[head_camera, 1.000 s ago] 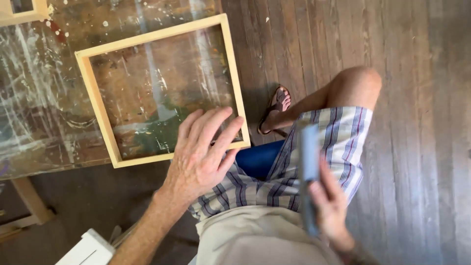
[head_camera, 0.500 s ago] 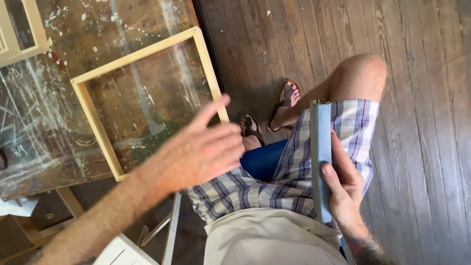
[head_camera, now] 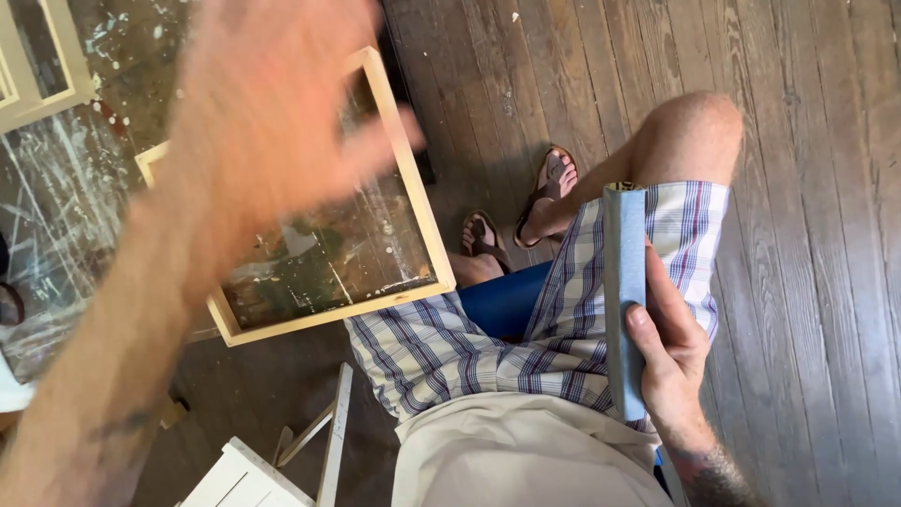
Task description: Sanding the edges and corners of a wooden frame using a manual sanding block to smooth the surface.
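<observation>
Left hand [head_camera: 272, 122], blurred, fingers spread, raised above the wooden frame [head_camera: 413, 225]; right hand [head_camera: 671, 352] clasps the grey block [head_camera: 624, 291] upright over the lap. Best practice: steady the frame first.

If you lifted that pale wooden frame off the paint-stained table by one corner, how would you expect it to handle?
The wooden frame looks thin-railed and open in the middle, so probably light. It may rack or flex at the joints. Lying flat on the table, it seems unlikely to roll, though it might slide if pushed.
</observation>
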